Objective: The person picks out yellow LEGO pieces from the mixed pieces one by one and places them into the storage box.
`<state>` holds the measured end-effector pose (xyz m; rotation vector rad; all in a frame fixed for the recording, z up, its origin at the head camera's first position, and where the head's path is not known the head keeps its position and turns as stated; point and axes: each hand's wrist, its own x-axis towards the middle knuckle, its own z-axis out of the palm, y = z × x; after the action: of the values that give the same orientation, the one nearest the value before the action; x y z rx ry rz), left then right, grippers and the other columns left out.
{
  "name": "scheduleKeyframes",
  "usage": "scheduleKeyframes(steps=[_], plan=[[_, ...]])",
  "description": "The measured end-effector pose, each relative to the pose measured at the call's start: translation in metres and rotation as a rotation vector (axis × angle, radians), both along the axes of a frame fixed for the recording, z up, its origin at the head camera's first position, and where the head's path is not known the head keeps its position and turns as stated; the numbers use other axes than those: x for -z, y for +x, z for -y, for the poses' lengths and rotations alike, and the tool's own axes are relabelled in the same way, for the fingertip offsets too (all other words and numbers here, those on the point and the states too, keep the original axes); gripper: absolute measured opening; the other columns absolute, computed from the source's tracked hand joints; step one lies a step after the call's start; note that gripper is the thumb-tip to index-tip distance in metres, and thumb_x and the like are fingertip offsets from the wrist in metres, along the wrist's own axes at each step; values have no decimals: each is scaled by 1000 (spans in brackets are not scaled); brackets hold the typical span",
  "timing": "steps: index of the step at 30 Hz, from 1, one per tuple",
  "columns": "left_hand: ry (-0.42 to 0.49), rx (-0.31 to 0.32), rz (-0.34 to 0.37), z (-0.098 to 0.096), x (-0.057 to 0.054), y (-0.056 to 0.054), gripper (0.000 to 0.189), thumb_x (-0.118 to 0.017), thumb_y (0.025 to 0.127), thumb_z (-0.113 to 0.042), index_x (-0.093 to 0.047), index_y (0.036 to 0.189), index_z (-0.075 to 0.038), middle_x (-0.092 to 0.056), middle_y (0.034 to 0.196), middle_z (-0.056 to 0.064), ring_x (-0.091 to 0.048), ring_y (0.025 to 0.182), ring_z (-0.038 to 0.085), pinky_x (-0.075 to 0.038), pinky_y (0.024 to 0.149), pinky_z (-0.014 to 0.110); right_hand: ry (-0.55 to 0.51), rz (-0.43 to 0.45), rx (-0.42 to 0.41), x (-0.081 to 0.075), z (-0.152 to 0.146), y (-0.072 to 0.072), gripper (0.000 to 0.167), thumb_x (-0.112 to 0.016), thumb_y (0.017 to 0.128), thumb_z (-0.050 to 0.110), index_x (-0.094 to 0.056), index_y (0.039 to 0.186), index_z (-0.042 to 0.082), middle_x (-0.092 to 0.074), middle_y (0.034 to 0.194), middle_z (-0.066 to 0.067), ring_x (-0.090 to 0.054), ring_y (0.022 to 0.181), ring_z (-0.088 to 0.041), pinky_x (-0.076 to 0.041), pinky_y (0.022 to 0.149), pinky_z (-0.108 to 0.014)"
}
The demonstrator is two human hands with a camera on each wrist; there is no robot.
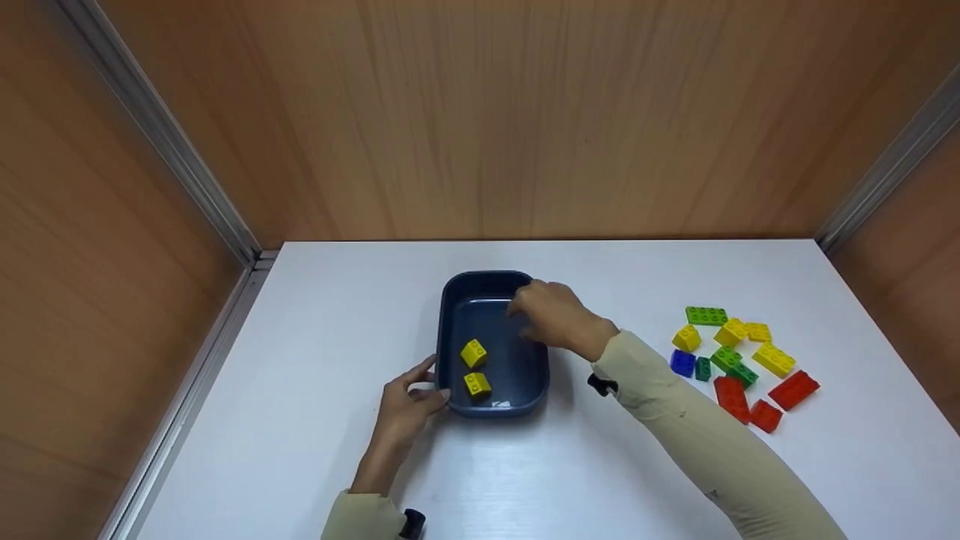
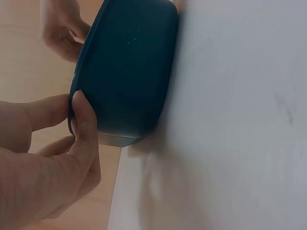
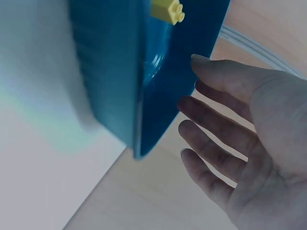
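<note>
A dark blue rectangular dish (image 1: 516,379) lies on the white table. Inside it, toward the near left, are two yellow toy bricks (image 1: 473,353) (image 1: 477,385); part of one brick (image 3: 167,10) shows in the right wrist view. My left hand (image 1: 405,405) pinches the rim at the near left corner, thumb on one side and fingers on the other, as the left wrist view shows at the dish wall (image 2: 129,62). Over the far right part of the dish hovers my right hand (image 1: 555,315). Its fingers (image 3: 216,120) are spread and loosely bent, with nothing between them.
To the right lies a loose group of toy bricks: green (image 1: 706,316), yellow (image 1: 774,360), blue (image 1: 682,364) and red (image 1: 794,390). Wooden panels (image 1: 525,120) stand behind the table and at both sides, joined by metal corner posts (image 1: 165,142).
</note>
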<state>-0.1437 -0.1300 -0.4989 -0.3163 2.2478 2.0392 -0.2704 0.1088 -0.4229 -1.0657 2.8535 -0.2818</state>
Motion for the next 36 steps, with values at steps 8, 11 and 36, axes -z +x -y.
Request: scheduleKeyframes(steps=[8,11,36], plan=[[-1,-3,6,1,-1,-1,64,-70,93,8,-52,154,0,-52,128,23,-67,94,19,-62,81,30,-15,-80,23,5,-19,6,32,-88,87,7,-81,118,5,-77,114,-10,-70,102,-28,-61,90,-44],[0,-2,5,0,-1,-1,65,-70,93,8,-52,154,0,-53,127,23,-67,94,19,-63,82,31,-22,-109,27,7,-24,10,33,-88,86,7,-81,118,6,-78,115,-10,-70,102,-28,-61,89,-43],[-9,-5,2,-4,0,0,65,-72,93,6,-52,154,-1,-54,128,23,-69,96,19,-62,81,28,-52,-241,98,35,-97,32,30,-91,83,9,-83,111,7,-78,113,-10,-69,103,-30,-60,89,-45]])
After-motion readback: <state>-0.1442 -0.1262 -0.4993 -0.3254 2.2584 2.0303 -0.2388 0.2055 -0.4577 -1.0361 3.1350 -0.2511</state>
